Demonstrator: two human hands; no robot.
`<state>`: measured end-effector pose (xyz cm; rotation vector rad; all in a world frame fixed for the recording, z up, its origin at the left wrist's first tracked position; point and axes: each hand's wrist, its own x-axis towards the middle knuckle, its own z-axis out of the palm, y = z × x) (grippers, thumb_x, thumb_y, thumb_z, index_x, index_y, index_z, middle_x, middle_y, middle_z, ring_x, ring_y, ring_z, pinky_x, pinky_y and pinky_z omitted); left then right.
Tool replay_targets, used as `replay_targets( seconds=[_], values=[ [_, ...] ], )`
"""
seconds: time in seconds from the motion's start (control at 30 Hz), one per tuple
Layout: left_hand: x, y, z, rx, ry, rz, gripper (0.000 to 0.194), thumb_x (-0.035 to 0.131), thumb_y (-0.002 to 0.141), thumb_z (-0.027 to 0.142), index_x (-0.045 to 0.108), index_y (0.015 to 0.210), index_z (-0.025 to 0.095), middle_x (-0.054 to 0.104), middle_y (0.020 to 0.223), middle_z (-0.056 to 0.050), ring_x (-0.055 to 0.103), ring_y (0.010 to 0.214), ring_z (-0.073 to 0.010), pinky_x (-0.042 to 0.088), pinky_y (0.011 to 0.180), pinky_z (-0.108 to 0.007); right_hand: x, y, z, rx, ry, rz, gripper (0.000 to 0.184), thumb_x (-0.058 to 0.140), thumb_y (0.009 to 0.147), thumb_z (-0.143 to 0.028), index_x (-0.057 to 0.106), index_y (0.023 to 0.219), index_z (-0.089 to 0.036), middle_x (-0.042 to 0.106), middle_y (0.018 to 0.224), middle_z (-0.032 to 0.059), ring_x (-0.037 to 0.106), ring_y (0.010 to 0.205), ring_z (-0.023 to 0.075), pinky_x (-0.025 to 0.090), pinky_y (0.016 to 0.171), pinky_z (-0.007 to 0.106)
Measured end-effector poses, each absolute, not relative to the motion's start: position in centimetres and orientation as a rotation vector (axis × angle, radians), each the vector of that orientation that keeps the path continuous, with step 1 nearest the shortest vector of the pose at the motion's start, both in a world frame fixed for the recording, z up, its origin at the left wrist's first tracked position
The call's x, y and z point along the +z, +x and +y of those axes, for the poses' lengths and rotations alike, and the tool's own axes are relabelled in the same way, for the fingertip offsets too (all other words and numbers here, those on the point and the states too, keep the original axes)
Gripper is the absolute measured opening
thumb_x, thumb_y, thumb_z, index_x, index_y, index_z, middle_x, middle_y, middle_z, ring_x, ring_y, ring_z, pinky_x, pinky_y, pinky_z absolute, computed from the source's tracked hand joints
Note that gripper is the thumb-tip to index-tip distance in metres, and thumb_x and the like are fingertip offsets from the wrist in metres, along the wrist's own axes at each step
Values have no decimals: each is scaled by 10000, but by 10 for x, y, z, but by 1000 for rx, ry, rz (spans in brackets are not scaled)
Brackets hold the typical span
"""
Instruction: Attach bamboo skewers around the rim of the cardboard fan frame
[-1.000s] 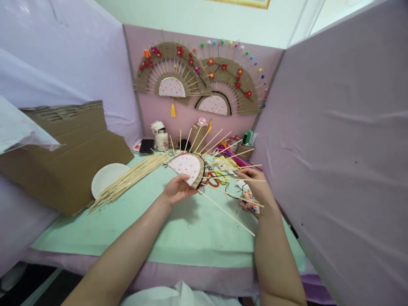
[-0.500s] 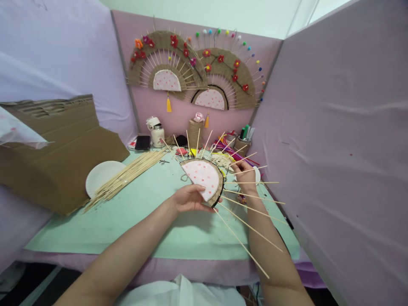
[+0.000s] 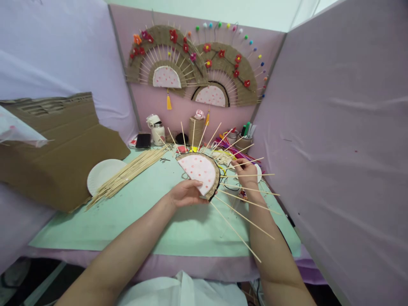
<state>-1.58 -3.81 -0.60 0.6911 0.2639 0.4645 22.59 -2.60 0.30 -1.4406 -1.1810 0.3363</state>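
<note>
A half-round cardboard fan base point(image 3: 199, 171), faced with white cloth with pinkish-red dots and edged in black cord, is gripped at its lower corner by my left hand point(image 3: 186, 193), thumb on the front and fingers behind. Thin bamboo sticks point(image 3: 247, 212) radiate from its curved edge, up, right and down toward me. At the right side of the fan, my right hand point(image 3: 246, 172) is closed in a pinch at one of these sticks; the fingertips partly hide the contact. Dark cord point(image 3: 232, 187) loops below the right fingers.
A pile of loose bamboo sticks point(image 3: 130, 176) overlaps a white paper plate point(image 3: 101, 172) on the left, beside a large cardboard sheet point(image 3: 60, 157). Behind stand a white bottle point(image 3: 157, 131), a twine roll point(image 3: 196, 131) and a pen holder point(image 3: 245, 142). Two finished fans point(image 3: 170, 38) hang on the back panel.
The fan base has shifted slightly left and up in the view, its sticks turning a little with it. My right hand stays pinched among the right-hand sticks.
</note>
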Motion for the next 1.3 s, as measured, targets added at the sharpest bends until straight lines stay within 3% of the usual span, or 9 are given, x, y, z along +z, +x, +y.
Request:
replay_targets(
  seconds=[0.3, 0.67, 0.87, 1.03, 1.3],
  values=[
    [-3, -22, -40, 372, 678, 250, 312, 526, 819, 156, 579, 1127, 142, 671, 1064, -146, 613, 1029, -289, 481, 830, -494, 1, 226, -27, 339, -1378, -1214, 399, 628, 665, -546, 626, 727, -152, 639, 703, 58, 506, 603, 154, 379, 547, 272],
    [-4, -22, -39, 416, 673, 307, 268, 567, 808, 153, 607, 1073, 150, 686, 1014, -131, 646, 924, -240, 499, 786, -391, 6, 224, -28, 323, -1448, -1219, 451, 625, 624, -599, 635, 692, -153, 637, 653, 53, 506, 580, 159, 380, 560, 285],
    [-5, -23, -38, 368, 659, 243, 294, 535, 823, 153, 586, 1112, 147, 684, 1040, -137, 628, 1000, -278, 480, 838, -470, 2, 225, -27, 283, -1427, -1237, 392, 619, 663, -549, 638, 713, -160, 649, 685, 57, 523, 617, 170, 378, 558, 280],
    [-3, -21, -37, 333, 712, 164, 372, 496, 845, 185, 527, 1210, 126, 613, 1189, -182, 512, 1181, -338, 445, 891, -491, -1, 228, -23, 290, -1423, -1223, 383, 622, 665, -539, 643, 715, -160, 642, 657, 48, 526, 609, 170, 377, 546, 275],
    [-5, -16, -39, 435, 765, 206, 438, 495, 807, 150, 507, 1241, 88, 607, 1195, -189, 540, 1150, -323, 375, 975, -479, -1, 229, -25, 294, -1416, -1194, 366, 626, 669, -519, 649, 737, -160, 633, 646, 39, 522, 591, 164, 377, 536, 272]
  ],
)
